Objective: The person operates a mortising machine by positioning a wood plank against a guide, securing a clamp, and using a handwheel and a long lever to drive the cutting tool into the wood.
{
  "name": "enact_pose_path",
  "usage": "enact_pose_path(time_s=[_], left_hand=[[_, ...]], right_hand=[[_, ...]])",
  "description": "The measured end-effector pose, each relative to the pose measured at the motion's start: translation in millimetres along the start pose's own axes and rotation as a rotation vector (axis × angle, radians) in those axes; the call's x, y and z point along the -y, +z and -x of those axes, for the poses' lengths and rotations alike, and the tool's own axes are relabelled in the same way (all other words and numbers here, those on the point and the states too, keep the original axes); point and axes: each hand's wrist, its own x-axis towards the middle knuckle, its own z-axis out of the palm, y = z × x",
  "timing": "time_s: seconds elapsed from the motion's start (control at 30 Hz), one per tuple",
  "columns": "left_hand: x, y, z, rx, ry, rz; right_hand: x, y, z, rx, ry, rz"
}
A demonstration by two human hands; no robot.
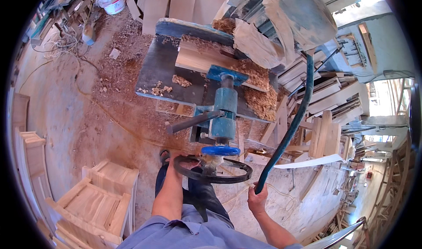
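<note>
My left hand [187, 161] is closed on the left rim of a large black handwheel [215, 179] in front of me. My right hand [257, 199] grips the lower end of a long, curved teal lever [290, 122], which runs up to the machine. A pale wooden piece [198, 62] lies on the dark machine table [154, 69], partly covered in shavings. The flat plate of a teal screw clamp [226, 100] reaches over the wood's near edge; whether it presses on it I cannot tell. A small blue handwheel [220, 150] sits on the clamp's near end.
Wood shavings [261, 104] heap on the table's right side. Panelled wooden pieces [99, 200] stand at lower left. A cable [99, 102] crosses the dusty floor. Stacked boards [338, 95] fill the right side, and white buckets [112, 1] stand at far left.
</note>
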Motion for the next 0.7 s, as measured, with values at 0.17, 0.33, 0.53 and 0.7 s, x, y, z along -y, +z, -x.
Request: enact_pose_path(time_s=[0.17,0.33,0.53,0.7], left_hand=[[-15,9,13,0.18,-0.215,0.279],[-57,56,86,-0.15,-0.059,0.328],[-52,186,201,-0.366,0.476,0.21],[-37,196,204,-0.46,0.626,0.152]], right_hand=[[-1,2,1,0.015,0.005,-0.041],[34,8,11,0.094,0.232,-0.193],[-3,30,12,0.041,0.043,-0.136],[4,38,14,0.056,-0.017,-0.129]])
